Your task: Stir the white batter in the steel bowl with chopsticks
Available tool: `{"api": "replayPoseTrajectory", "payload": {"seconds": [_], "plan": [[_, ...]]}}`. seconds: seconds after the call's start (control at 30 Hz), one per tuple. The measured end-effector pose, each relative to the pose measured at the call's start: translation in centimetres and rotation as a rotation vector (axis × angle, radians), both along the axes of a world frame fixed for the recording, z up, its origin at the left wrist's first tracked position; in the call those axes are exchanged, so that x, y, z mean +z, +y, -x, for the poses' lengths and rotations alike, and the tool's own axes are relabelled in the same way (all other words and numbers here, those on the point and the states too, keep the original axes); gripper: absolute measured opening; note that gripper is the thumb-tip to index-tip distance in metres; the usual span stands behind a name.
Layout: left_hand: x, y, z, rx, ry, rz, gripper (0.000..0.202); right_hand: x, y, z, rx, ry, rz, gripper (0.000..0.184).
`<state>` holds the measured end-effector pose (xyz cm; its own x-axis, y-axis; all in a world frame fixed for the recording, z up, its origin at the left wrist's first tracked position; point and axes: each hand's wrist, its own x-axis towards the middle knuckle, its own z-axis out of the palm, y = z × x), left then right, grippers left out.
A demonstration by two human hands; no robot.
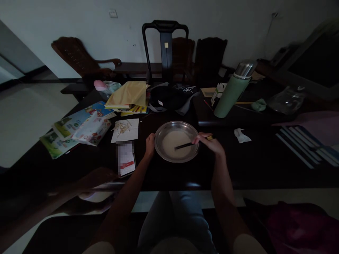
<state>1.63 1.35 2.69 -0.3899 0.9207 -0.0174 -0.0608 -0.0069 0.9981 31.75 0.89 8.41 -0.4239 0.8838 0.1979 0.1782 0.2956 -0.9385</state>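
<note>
A round metal bowl (177, 157) sits on the dark table in front of me, with a whitish, milky substance (173, 137) in its bottom. At the bowl's left rim, my left hand (150, 144) grips the edge. My right hand (209, 143) is closed around dark chopsticks (184, 145), reaching in over the right rim. Their tips are at the white substance; whether they touch the bottom I cannot tell. Left of the bowl lie a white sheet (132, 134) bearing several cotton swabs (123, 127) and a phone (127, 164) with a lit screen.
Another person's hand (97, 178) rests near the phone. Booklets (62, 144), a tissue pack (92, 130) and a yellow envelope (128, 93) lie left. A black bag (169, 98) is behind the bowl. Rightward stand a green thermos (233, 93), a crumpled tissue (241, 135) and folders (304, 144).
</note>
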Motion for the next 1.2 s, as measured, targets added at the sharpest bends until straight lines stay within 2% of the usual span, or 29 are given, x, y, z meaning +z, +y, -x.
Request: {"api": "replayPoseTrajectory", "payload": {"seconds": [0.03, 0.1, 0.2, 0.27, 0.37, 0.47, 0.57, 0.67, 0.73, 0.8, 0.9, 0.97, 1.03, 1.13, 1.2], "plan": [[0.0, 0.0, 0.0, -0.001, 0.005, 0.0, 0.033, 0.0, 0.3, 0.8, 0.02, -0.024, -0.02, 0.049], [0.2, -0.1, 0.0, -0.003, 0.012, 0.0, 0.033, -0.1, 0.8, 1.5, -0.036, -0.047, -0.068, 0.046], [0.4, -0.2, -0.1, -0.003, 0.005, 0.004, 0.035, -0.2, 0.9, -0.3, -0.208, -0.025, -0.085, 0.045], [0.5, -0.2, -0.3, -0.003, -0.003, 0.01, 0.035, -0.2, 0.5, -1.9, -0.257, 0.03, -0.036, 0.046], [0.5, -0.1, -0.3, 0.002, -0.017, 0.012, 0.035, -0.2, -0.1, -1.9, -0.121, 0.047, 0.027, 0.05], [0.4, -0.1, -0.3, 0.007, -0.028, 0.0, 0.036, -0.4, 0.1, 0.6, 0.036, 0.002, 0.004, 0.049], [0.4, -0.1, -0.3, 0.005, -0.017, -0.005, 0.036, -0.5, 0.7, 1.6, -0.035, -0.024, -0.048, 0.045], [0.5, -0.2, -0.4, 0.006, -0.008, 0.003, 0.036, -0.5, 0.7, -0.6, -0.228, -0.007, -0.067, 0.044], [0.5, -0.2, -0.5, 0.008, -0.01, 0.002, 0.036, -0.3, 0.3, -2.1, -0.304, 0.032, -0.041, 0.047], [0.4, -0.1, -0.5, 0.012, -0.023, 0.001, 0.036, -0.1, -0.1, -2.4, -0.264, 0.048, 0.0, 0.049], [0.3, 0.0, -0.4, 0.013, -0.028, 0.005, 0.037, -0.1, -0.1, -0.4, -0.075, 0.011, 0.029, 0.049], [0.3, 0.1, -0.4, 0.01, -0.021, 0.006, 0.037, -0.2, 0.3, 1.0, -0.02, -0.015, 0.0, 0.046], [0.3, 0.0, -0.3, 0.007, -0.023, 0.007, 0.037, -0.3, 0.6, 1.0, -0.074, -0.02, -0.035, 0.045], [0.4, 0.0, -0.4, 0.012, -0.031, 0.008, 0.036, -0.2, 0.3, -0.8, -0.215, 0.019, -0.037, 0.045], [0.4, -0.1, -0.5, 0.014, -0.029, 0.007, 0.036, 0.0, -0.1, -1.7, -0.189, 0.035, -0.013, 0.048]]}}
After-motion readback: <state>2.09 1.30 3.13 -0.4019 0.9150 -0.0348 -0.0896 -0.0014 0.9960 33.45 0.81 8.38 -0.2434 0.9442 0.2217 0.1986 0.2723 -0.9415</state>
